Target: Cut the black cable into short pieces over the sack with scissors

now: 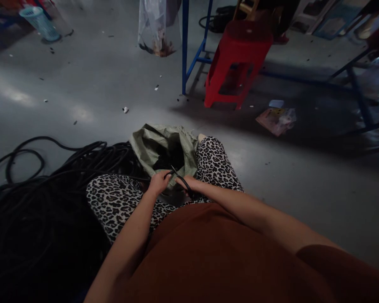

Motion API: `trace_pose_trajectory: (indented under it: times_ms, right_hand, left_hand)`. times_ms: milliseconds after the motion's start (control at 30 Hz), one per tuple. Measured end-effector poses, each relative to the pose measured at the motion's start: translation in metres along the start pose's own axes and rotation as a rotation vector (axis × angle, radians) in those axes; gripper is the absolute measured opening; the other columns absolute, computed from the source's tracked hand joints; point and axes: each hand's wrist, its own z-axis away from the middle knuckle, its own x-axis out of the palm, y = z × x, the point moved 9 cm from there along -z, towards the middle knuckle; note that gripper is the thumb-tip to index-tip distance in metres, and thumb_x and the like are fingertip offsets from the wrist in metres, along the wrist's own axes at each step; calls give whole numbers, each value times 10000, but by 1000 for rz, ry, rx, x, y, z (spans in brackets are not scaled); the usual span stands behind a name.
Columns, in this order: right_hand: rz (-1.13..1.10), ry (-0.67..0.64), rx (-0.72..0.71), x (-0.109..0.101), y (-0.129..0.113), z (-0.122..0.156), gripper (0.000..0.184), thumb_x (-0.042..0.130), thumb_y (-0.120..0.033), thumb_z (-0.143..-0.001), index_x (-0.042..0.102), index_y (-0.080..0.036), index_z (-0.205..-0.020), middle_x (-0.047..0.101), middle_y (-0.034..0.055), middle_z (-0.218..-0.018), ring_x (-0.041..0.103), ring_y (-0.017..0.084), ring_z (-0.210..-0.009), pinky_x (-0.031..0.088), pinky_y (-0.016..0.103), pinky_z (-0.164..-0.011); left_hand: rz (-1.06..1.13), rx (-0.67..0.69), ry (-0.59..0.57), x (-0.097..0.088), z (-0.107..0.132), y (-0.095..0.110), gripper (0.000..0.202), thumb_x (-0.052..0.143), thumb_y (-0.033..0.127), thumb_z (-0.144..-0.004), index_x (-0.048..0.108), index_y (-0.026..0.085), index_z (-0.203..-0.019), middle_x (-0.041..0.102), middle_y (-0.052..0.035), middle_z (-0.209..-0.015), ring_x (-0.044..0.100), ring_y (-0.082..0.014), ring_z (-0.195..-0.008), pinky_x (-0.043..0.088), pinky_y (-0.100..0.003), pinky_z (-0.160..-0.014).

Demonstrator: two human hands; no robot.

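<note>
I sit on the floor in leopard-print trousers with a green woven sack [164,147] open between my knees. My left hand [158,182] is closed around a thin black cable [180,178] just in front of the sack's mouth. My right hand [189,184] pinches the same cable a little to the right, where it bends into a small loop. The two hands almost touch. A large heap of black cable [34,198] lies on the floor to my left, and a strand runs from it across my left thigh to my hands.
A red plastic stool [236,63] stands ahead beside a blue metal frame leg [185,46]. A clear plastic bag [159,27] hangs at the top centre. A teal basket [39,21] sits far left. Crumpled packaging [276,118] lies on the grey floor.
</note>
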Motion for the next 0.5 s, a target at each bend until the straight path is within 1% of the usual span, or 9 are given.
trace_pose_trajectory:
  times_ms: [133, 267, 400, 500]
  right_hand:
    - [10, 13, -9, -1, -1, -2, 507, 501, -630, -794, 564, -136, -698, 510, 25, -464, 534, 159, -403, 461, 234, -402]
    - [32, 24, -24, -2, -2, -1, 507, 501, -610, -805, 549, -131, -646, 502, 30, -446, 528, 150, -398, 440, 214, -399]
    - [21, 34, -8, -5, -2, 1, 516, 475, -610, -821, 559, -129, -656, 508, 36, -458, 527, 163, -390, 434, 235, -388]
    - [1, 41, -24, -6, -3, 0, 518, 455, -608, -835, 564, -131, -665, 509, 32, -455, 522, 169, -381, 425, 244, -373]
  left_hand:
    - [-2, -4, 8, -1, 0, 0, 330, 468, 292, -854, 646, 177, -1107, 668, -74, -1134, 597, -198, -1077, 447, -330, -966]
    - [-9, -2, 23, -2, 1, 0, 336, 463, 293, -859, 641, 169, -1115, 665, -82, -1136, 598, -206, -1072, 452, -334, -958]
    - [-54, 18, 40, -5, 2, 2, 327, 473, 287, -855, 642, 177, -1113, 670, -78, -1124, 604, -209, -1055, 454, -334, -950]
    - [-97, 11, 58, -9, 3, 1, 321, 488, 275, -844, 642, 186, -1112, 675, -74, -1113, 605, -217, -1048, 451, -343, -947]
